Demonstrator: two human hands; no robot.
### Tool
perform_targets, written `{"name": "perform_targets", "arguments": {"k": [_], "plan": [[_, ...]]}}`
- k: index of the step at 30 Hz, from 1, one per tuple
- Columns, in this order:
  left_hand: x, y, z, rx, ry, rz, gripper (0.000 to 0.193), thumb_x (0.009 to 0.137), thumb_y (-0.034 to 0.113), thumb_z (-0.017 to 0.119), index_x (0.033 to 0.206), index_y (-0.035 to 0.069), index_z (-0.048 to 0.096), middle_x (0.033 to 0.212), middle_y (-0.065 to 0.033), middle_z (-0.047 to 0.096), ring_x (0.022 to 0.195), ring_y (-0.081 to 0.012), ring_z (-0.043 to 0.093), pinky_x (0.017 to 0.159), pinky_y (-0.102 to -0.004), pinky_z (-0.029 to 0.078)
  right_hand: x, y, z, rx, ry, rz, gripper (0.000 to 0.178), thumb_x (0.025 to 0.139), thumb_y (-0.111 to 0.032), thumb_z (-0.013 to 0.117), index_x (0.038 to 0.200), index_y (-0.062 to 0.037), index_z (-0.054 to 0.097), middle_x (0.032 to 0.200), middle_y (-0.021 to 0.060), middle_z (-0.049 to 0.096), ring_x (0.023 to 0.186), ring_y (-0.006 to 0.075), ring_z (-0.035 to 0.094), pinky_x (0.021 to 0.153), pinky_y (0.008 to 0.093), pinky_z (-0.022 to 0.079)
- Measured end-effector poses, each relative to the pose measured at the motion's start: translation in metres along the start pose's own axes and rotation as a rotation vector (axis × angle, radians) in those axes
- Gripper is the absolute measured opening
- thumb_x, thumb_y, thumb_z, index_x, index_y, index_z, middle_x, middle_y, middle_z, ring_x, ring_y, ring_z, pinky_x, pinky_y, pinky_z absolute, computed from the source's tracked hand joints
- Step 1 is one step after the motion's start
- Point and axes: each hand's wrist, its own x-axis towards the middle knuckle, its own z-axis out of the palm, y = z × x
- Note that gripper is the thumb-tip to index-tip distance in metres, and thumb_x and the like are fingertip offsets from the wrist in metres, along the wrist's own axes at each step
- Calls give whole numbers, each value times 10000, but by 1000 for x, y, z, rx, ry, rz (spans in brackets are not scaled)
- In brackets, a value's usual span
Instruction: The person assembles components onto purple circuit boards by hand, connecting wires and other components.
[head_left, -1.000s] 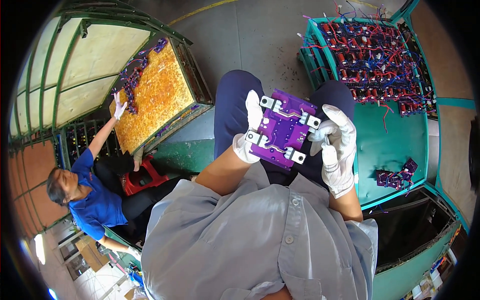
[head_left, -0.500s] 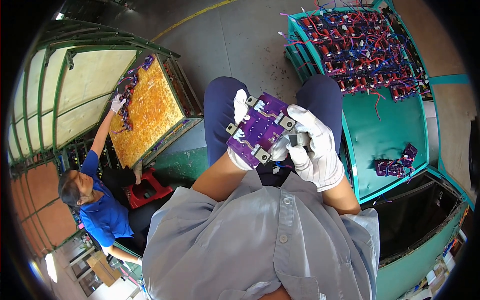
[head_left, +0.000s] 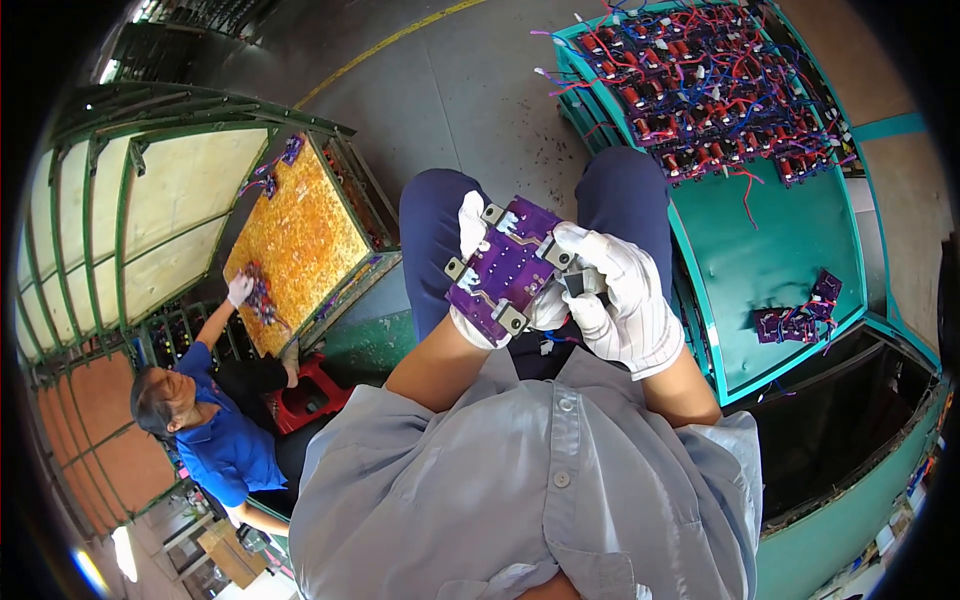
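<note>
Gloved in white, my left hand point(head_left: 473, 226) grips a purple circuit board point(head_left: 505, 265) from beneath, its thumb at the upper left edge; most of its fingers are hidden under the board. The board is tilted above my lap, with small black-and-metal clips at its corners and white blobs on its face. At the board's right edge is my right hand point(head_left: 632, 310), also gloved. Its thumb and fingers pinch a small dark grey square piece point(head_left: 576, 284); I cannot tell whether that piece touches the board.
On my right, a green table point(head_left: 765, 235) bears rows of wired boards point(head_left: 700, 85) and a few separate boards point(head_left: 795, 318). A dark open bin point(head_left: 850, 425) adjoins it. To the left, a co-worker point(head_left: 215, 425) reaches over a yellowish board-topped table point(head_left: 300, 235) beside a red stool point(head_left: 310, 390).
The board in my hands has shifted slightly left and down. The co-worker's gloved hand has moved nearer along the yellowish table, with wired boards under it. My grip looks unchanged.
</note>
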Motion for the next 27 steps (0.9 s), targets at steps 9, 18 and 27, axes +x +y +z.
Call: {"name": "perform_targets", "arguments": {"k": [9, 18, 27], "plan": [[39, -5, 19, 484, 127, -319, 790, 723, 637, 495, 1167, -11, 415, 1048, -167, 545, 912, -289, 576, 780, -425, 492, -33, 15, -6, 426, 562, 397, 335, 902, -318, 399, 1068, -34, 464, 767, 18, 517, 602, 63, 465, 546, 211, 388], [181, -59, -31, 2596, -244, -442, 671, 799, 234, 535, 1287, -59, 180, 813, -230, 541, 765, -303, 572, 666, -338, 450, -174, 79, -87, 144, 1145, 1198, 323, 899, -272, 446, 1127, -44, 462, 669, 15, 494, 414, 56, 370, 411, 178, 308], [231, -147, -54, 2736, -830, -202, 410, 761, 162, 502, 1103, -42, 407, 1097, -220, 439, 974, -317, 494, 763, -377, 451, -199, 100, -93, -64, 987, 1153, 480, 773, -86, 604, 1201, -20, 398, 647, -28, 377, 563, 48, 368, 511, 187, 361]]}}
